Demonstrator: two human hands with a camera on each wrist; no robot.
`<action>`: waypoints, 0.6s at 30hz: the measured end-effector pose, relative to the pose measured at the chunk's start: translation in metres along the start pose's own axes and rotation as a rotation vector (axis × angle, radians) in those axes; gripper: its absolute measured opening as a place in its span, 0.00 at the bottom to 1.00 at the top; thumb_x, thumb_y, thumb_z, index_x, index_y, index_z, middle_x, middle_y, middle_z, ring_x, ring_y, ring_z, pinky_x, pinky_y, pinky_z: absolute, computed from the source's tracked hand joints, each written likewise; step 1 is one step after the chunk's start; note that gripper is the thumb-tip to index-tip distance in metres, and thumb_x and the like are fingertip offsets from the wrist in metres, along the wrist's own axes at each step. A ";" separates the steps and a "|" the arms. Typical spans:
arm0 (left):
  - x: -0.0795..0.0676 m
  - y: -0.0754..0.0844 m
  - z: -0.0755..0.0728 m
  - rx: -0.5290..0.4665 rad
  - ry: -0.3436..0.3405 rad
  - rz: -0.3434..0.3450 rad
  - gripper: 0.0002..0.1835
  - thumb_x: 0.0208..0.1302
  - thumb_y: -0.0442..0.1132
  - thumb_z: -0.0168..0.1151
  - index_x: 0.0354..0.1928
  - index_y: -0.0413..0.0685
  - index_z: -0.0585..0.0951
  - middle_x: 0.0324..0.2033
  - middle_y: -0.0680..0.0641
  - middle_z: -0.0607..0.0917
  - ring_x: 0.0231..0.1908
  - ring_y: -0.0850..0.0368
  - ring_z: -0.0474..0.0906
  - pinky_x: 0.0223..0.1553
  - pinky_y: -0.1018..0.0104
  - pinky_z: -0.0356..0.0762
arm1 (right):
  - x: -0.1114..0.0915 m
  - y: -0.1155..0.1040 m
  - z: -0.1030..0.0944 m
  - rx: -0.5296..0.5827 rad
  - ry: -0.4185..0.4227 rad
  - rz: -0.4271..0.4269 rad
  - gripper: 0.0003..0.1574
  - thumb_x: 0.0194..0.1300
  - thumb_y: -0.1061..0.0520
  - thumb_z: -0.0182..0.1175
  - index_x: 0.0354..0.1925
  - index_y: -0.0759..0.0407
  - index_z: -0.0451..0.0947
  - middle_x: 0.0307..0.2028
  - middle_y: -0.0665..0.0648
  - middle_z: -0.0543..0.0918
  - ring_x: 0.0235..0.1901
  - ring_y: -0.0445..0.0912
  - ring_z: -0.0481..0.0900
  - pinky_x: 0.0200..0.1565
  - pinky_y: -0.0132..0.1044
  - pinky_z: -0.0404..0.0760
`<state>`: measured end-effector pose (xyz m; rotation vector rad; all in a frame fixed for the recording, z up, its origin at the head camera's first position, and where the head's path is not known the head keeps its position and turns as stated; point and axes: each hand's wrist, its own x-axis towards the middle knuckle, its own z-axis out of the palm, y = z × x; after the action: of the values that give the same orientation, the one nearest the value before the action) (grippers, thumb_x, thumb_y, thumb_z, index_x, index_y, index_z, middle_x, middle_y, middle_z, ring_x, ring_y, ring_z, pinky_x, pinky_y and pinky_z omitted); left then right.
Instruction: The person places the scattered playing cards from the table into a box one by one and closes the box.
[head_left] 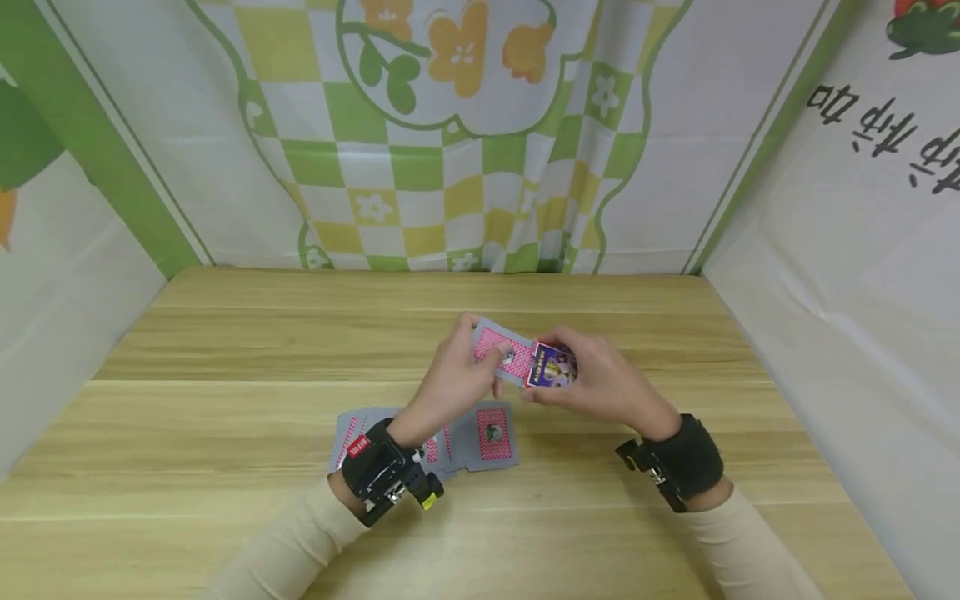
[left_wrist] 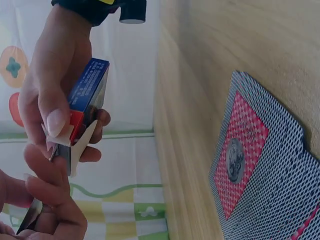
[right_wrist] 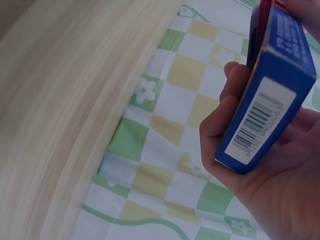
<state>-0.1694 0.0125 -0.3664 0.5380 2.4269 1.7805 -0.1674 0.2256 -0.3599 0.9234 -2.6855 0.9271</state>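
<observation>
My left hand (head_left: 461, 367) pinches a few playing cards (head_left: 491, 340) with pink checkered backs, thumb on top. Their right end reaches the open mouth of a small blue and red card box (head_left: 553, 367), partly inside it. Around that box my right hand (head_left: 600, 379) curls its fingers and thumb. In the left wrist view the box's white end flap (left_wrist: 84, 145) stands out beside the cards. A barcode label (right_wrist: 261, 121) shows on the box's closed end in the right wrist view. How many cards the left hand holds cannot be seen.
Below the left forearm, a spread of playing cards (head_left: 492, 437) lies face down on the wooden table (head_left: 615, 517), partly hidden by the wrist strap. A checkered curtain (head_left: 450, 175) hangs behind the table's far edge. Cloth walls (head_left: 847, 275) stand at both sides.
</observation>
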 end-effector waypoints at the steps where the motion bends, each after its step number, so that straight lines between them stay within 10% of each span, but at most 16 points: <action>1: -0.001 0.000 0.002 0.009 -0.008 -0.005 0.13 0.71 0.42 0.53 0.51 0.51 0.62 0.17 0.45 0.79 0.15 0.52 0.77 0.13 0.66 0.59 | 0.000 0.000 0.001 -0.002 0.004 -0.001 0.36 0.44 0.42 0.74 0.47 0.57 0.74 0.33 0.50 0.81 0.27 0.37 0.77 0.25 0.35 0.80; 7: -0.002 -0.002 0.007 0.140 -0.105 -0.020 0.13 0.73 0.44 0.47 0.53 0.48 0.64 0.25 0.49 0.78 0.18 0.58 0.72 0.17 0.67 0.67 | 0.000 0.001 0.003 -0.004 0.024 -0.025 0.36 0.44 0.42 0.74 0.47 0.57 0.74 0.33 0.51 0.81 0.27 0.38 0.77 0.25 0.34 0.80; 14: 0.004 -0.001 -0.010 0.180 -0.012 -0.012 0.09 0.69 0.44 0.53 0.43 0.50 0.80 0.34 0.51 0.82 0.33 0.57 0.76 0.31 0.59 0.76 | -0.001 0.004 0.000 -0.010 0.042 -0.007 0.37 0.42 0.42 0.75 0.47 0.57 0.73 0.33 0.51 0.81 0.27 0.38 0.76 0.24 0.36 0.80; 18: 0.005 -0.002 -0.016 0.167 -0.069 -0.012 0.06 0.65 0.43 0.59 0.36 0.52 0.83 0.32 0.52 0.83 0.33 0.57 0.76 0.32 0.59 0.76 | 0.000 0.003 -0.001 -0.011 0.028 -0.016 0.36 0.44 0.42 0.74 0.47 0.56 0.73 0.33 0.50 0.81 0.28 0.38 0.76 0.26 0.35 0.80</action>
<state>-0.1790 -0.0004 -0.3624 0.5880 2.5395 1.5369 -0.1693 0.2281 -0.3609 0.9212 -2.6539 0.9149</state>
